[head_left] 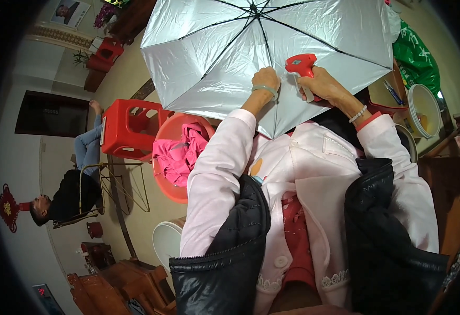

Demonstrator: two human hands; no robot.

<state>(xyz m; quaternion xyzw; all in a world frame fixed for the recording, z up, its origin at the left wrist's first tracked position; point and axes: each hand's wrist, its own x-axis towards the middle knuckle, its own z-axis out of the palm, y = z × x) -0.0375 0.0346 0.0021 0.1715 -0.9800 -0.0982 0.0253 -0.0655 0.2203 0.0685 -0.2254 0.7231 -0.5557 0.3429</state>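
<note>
An opened umbrella (pixel 214 68) lies with its silver inner side up, its black ribs meeting at the far edge of the view. My left hand (pixel 266 82) is closed in a fist at a rib near the umbrella's near edge; whatever its fingers pinch is hidden. To the right, my right hand (pixel 325 87) grips a red pistol-shaped hand tool (pixel 300 64) with a small window on its head and a pale grey lever below. The tool's head is over the silver cloth, just right of my left hand. Whether it touches the cloth, I cannot tell.
Left of me stand an orange basin (pixel 177 194) with pink cloth (pixel 176 163) and a red plastic stool (pixel 127 128). A person (pixel 75 191) sits further left. At right are a pale bucket (pixel 424 111), a green bag (pixel 416 58) and an open box holding pens (pixel 393 92).
</note>
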